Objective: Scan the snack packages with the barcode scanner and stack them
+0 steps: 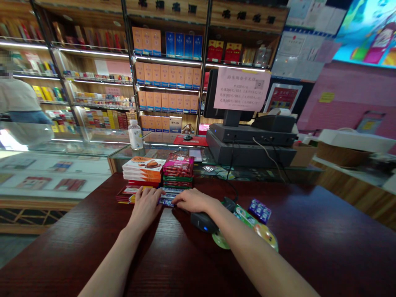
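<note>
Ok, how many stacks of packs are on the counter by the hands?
2: an orange-boxed stack behind the left hand, a pink-and-green stack behind the right hand. More may hide beneath the hands.

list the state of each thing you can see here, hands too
left hand: lying flat on a low stack of packets
right hand: resting on a blue packet
barcode scanner: lying on the counter, blue light on
water bottle: upright, capped
pink notice: fixed to the back of the monitor
shelf lights: on
</note>
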Action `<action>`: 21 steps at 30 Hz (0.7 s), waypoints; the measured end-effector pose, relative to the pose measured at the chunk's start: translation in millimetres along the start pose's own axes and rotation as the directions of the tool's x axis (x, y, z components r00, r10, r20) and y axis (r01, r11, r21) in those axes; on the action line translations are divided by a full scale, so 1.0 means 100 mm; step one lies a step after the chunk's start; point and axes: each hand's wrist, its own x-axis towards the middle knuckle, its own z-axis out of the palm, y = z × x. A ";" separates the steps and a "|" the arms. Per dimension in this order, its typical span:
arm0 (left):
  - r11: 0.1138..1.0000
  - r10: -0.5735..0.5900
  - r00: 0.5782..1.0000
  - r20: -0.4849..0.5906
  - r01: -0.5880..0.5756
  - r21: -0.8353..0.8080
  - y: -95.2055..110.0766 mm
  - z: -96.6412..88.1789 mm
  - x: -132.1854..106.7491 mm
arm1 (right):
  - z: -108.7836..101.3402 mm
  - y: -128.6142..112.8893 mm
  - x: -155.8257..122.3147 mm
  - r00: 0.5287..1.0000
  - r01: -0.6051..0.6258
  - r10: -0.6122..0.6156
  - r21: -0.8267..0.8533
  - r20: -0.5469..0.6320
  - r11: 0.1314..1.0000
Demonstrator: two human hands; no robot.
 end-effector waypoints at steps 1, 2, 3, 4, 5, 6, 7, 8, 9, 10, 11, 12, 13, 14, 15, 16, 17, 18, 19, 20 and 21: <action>1.000 -0.005 1.000 0.002 0.005 0.002 0.01 0.00 0.00 | 0.00 0.00 0.00 1.000 0.003 -0.003 -0.004 0.005 1.000; 1.000 -0.009 1.000 0.006 0.009 0.002 0.02 0.00 0.01 | 0.00 0.00 0.00 1.000 0.007 -0.007 -0.010 0.007 1.000; 1.000 -0.014 1.000 0.012 0.014 0.001 0.02 -0.01 0.01 | 0.01 0.00 0.00 1.000 0.009 -0.008 -0.016 0.008 1.000; 1.000 -0.019 1.000 0.017 0.019 0.001 0.03 -0.01 0.01 | 0.01 0.00 0.00 1.000 0.007 -0.007 -0.020 0.009 1.000; 1.000 -0.025 1.000 0.019 0.025 0.001 0.04 -0.01 0.02 | 0.01 0.01 0.00 1.000 0.001 -0.001 -0.021 0.010 1.000; 1.000 -0.030 0.999 0.020 0.030 0.001 0.04 -0.01 0.02 | 0.02 0.01 0.01 1.000 -0.007 0.008 -0.019 0.014 1.000; 0.999 -0.035 0.999 0.019 0.035 0.001 0.05 -0.01 0.02 | 0.02 0.02 0.01 1.000 -0.014 0.014 -0.014 0.018 1.000; 0.999 -0.038 0.999 0.018 0.038 0.000 0.05 -0.01 0.02 | 0.02 0.02 0.01 1.000 -0.020 0.020 -0.006 0.022 1.000; 0.999 -0.041 0.999 0.019 0.041 -0.001 0.05 0.00 0.02 | 0.02 0.03 0.01 0.999 -0.024 0.024 0.002 0.021 1.000; 0.999 -0.043 0.999 0.022 0.043 -0.002 0.05 0.00 0.02 | 0.02 0.03 0.01 1.000 -0.023 0.023 0.013 0.017 1.000; 0.999 -0.045 0.999 0.027 0.045 -0.003 0.05 0.00 0.02 | 0.02 0.04 0.01 1.000 -0.020 0.020 0.028 0.010 0.999; 0.999 -0.046 0.998 0.030 0.047 -0.003 0.04 0.01 0.02 | 0.02 0.04 0.01 1.000 -0.016 0.016 0.048 0.000 0.999; 0.999 -0.047 0.998 0.033 0.047 -0.001 0.04 0.01 0.02 | 0.01 0.05 0.00 1.000 -0.014 0.015 0.071 -0.013 0.997; 0.999 -0.045 0.998 0.033 0.045 0.002 0.04 0.01 0.01 | 0.00 0.05 0.00 0.999 -0.013 0.016 0.094 -0.029 0.995; 0.999 -0.043 0.999 0.030 0.043 0.005 0.04 0.02 0.01 | -0.01 0.06 -0.01 0.999 -0.013 0.018 0.115 -0.045 0.993; 0.999 -0.039 0.999 0.026 0.038 0.007 0.04 0.02 0.01 | -0.02 0.07 -0.02 0.998 -0.014 0.022 0.130 -0.059 0.991; 0.999 -0.035 0.999 0.021 0.035 0.009 0.04 0.02 0.01 | -0.03 0.08 -0.04 0.997 -0.016 0.026 0.137 -0.072 0.990; 0.999 -0.032 0.999 0.017 0.032 0.010 0.03 0.03 0.01 | -0.04 0.09 -0.06 0.996 -0.017 0.028 0.139 -0.083 0.990; 1.000 -0.029 0.999 0.013 0.029 0.010 0.03 0.03 0.01 | -0.05 0.10 -0.08 0.995 -0.017 0.031 0.139 -0.096 0.990; 1.000 -0.026 1.000 0.008 0.026 0.008 0.03 0.03 0.01 | -0.06 0.12 -0.10 0.993 -0.018 0.034 0.139 -0.110 0.990; 1.000 -0.022 1.000 0.003 0.022 0.006 0.03 0.04 0.01 | -0.06 0.13 -0.12 0.991 -0.021 0.039 0.140 -0.128 0.990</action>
